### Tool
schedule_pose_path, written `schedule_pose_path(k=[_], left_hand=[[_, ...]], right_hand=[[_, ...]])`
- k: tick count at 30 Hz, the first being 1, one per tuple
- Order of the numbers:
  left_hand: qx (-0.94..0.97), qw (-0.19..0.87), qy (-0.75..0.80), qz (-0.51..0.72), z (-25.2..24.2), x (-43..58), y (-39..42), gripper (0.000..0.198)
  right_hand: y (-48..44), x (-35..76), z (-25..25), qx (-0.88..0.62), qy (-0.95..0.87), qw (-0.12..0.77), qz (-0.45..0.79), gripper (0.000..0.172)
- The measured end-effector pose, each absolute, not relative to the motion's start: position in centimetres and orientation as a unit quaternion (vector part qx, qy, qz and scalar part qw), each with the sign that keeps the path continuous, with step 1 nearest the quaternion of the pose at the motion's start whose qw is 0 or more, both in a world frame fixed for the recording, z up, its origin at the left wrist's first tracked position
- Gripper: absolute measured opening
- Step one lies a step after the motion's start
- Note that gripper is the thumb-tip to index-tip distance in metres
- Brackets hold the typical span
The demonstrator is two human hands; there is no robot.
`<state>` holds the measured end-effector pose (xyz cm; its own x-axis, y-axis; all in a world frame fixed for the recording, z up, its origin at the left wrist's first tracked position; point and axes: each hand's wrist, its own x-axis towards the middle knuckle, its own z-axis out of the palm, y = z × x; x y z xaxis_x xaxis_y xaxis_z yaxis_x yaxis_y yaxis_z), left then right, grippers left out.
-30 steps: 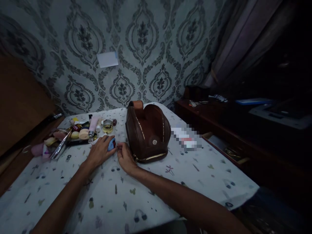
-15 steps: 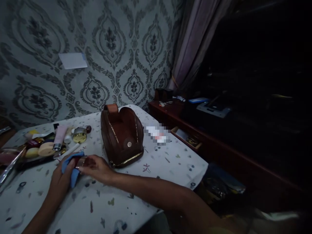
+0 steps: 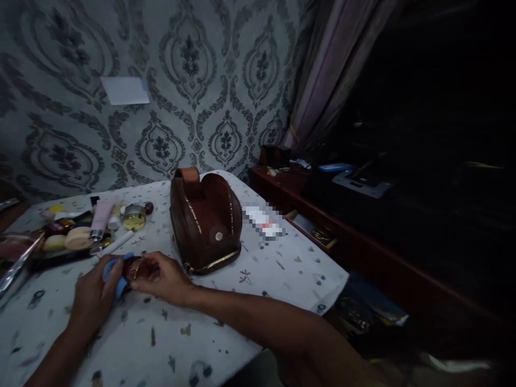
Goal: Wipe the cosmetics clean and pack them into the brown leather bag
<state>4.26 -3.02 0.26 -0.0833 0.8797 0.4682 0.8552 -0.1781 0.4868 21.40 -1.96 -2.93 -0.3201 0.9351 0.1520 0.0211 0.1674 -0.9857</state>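
My left hand is closed round a blue cloth, low over the table's left half. Against the cloth sits a small dark red item with a shiny edge; its kind I cannot make out. The fingers of my right hand grip that item from the right side, partly hiding it. Just beyond my right hand stands a brown bag, unzipped and gaping, with a gold zip and a round snap.
Cosmetics crowd the table's left side: a pink tube, a gold-lidded jar and a white stick. A blurred-out white item lies right of the bag. Beyond the patterned tablecloth, a drawer stands partly open.
The small dark red item has turned a little between my hands, and my right fingers have shifted on it. The view has swung slightly, so the surroundings sit a bit further right.
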Motion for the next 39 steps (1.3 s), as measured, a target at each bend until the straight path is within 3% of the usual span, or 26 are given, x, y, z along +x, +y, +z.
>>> schedule_pose_path(k=[4,10,18,25,34,39], left_hand=[[0.678,0.059,0.621,0.389,1.0,5.0,-3.5,0.035],[0.614,0.079,0.629,0.469,1.7,4.6,-3.8,0.034],[0.812,-0.055,0.441,0.378,0.7,4.4,-3.7,0.036],[0.793,-0.053,0.468,0.386,1.1,4.0,-3.5,0.020],[0.663,0.000,0.620,0.419,0.7,2.3,-2.7,0.033],[0.614,0.008,0.630,0.476,1.3,2.5,-3.0,0.021]], right_hand=[[-2.0,21.5,-3.1,-0.359,-0.661,0.449,0.482,0.065],[-2.0,20.9,-3.3,-0.350,-0.661,0.467,0.472,0.050],[-1.4,20.7,-2.9,-0.338,-0.644,0.475,0.496,0.038],[-1.3,20.6,-2.9,-0.337,-0.638,0.475,0.504,0.038],[-1.5,20.8,-3.3,-0.332,-0.648,0.480,0.490,0.051],[-1.8,21.2,-3.4,-0.288,-0.682,0.483,0.467,0.053]])
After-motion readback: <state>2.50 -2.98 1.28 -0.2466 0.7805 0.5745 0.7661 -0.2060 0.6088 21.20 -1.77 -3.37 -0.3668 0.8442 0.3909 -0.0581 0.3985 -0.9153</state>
